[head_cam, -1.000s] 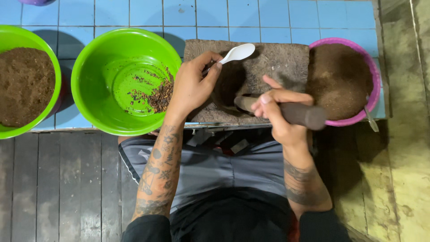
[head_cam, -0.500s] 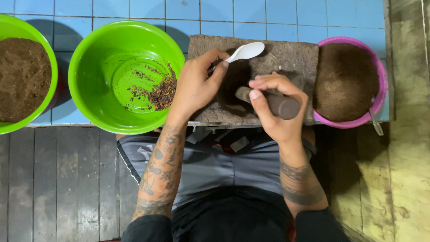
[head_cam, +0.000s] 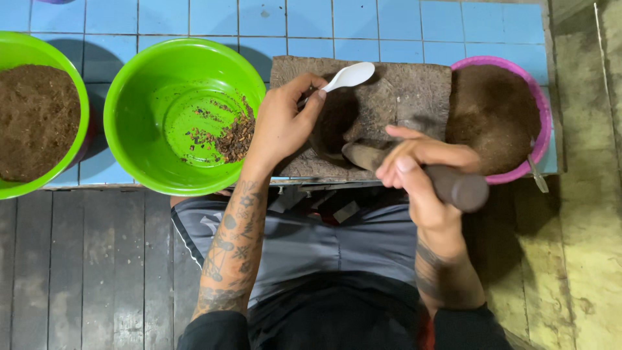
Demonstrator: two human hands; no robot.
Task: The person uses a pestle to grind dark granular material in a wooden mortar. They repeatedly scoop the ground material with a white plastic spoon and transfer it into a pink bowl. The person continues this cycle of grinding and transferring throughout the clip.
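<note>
Over the stone slab [head_cam: 414, 97], the left hand [head_cam: 280, 126] pinches a white spoon [head_cam: 346, 76]; the right hand [head_cam: 421, 170] grips a dark pestle [head_cam: 453, 186].

Bright green bowl [head_cam: 162, 84] w/ a few brown crumbs at the bottom, sitting on the blue tiled surface [head_cam: 389, 26]. 2nd green bowl [head_cam: 74, 84] at the far left, full of brown powdery stuff, partly out of frame. Pink bowl [head_cam: 543, 116] on the right w/ a brown heap. Dark wood plank floor [head_cam: 78, 272] below.

Blue tiled ledge [head_cam: 389, 26]; dark plank floor [head_cam: 78, 272].
</note>
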